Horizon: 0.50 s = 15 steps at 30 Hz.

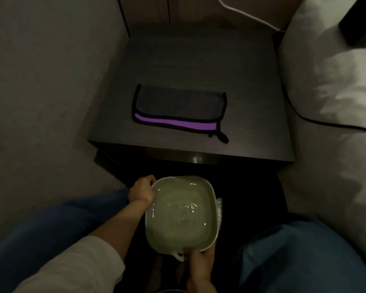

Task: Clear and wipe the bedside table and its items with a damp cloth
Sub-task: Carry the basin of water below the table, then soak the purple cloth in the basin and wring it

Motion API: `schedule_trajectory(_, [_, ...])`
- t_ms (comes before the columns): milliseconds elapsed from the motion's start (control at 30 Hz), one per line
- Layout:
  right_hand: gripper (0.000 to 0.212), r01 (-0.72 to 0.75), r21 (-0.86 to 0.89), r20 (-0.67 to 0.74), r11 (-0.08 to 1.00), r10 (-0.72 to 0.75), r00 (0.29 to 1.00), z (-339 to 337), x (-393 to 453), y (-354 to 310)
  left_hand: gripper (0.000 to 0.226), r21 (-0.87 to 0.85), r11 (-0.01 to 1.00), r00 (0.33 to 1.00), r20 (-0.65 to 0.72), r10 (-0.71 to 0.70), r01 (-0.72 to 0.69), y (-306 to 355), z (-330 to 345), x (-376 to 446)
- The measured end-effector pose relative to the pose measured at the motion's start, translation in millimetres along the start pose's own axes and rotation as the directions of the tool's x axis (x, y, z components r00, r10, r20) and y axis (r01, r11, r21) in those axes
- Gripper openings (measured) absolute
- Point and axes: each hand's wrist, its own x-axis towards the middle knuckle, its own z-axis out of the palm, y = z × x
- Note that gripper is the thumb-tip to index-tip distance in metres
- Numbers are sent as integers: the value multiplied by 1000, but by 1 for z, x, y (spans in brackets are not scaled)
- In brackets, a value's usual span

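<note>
A dark bedside table [199,66] stands ahead between a wall and a bed. On its top lies a folded dark cloth [178,106] with black edging and a purple stripe along its near side. Below the table's front edge I hold a pale green square basin [156,235] with water in it, between my knees. My left hand [143,190] grips the basin's far left rim. My right hand [199,265] grips its near rim by a small handle.
A white pillow and bedding [330,102] with a dark piped edge press against the table's right side. A white cable [247,13] runs across the back corner. A grey wall [47,81] closes the left. My blue-trousered legs flank the basin.
</note>
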Motion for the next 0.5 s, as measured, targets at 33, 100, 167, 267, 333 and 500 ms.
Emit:
schedule_trajectory(33, [76,9,-6,12,1000,-9,1000,-1,1,-1,17,-1,1000,1000,3,-3,3,0,0,0])
schedule_trajectory(100, [73,32,-24,30,999,-31,999,-2,2,-2,18,-3,1000,1000,14,-8,8,-1,1,1])
schedule_trajectory(167, [73,55,-35,40,998,-54,998,-3,2,-6,20,6,1000,999,36,-6,5,-2,1,2])
schedule_trajectory(267, [76,39,-49,34,998,-37,999,0,3,-8,28,18,1000,998,56,4,-5,1,-4,0])
schedule_trajectory(333, [75,19,-106,9,994,-18,1000,1,0,-13,40,56,998,999,35,33,-35,7,-9,-5])
schedule_trajectory(500, [103,-133,-333,-123,933,97,988,6,-18,-42,47,275,940,976,133,170,-202,39,-38,-34])
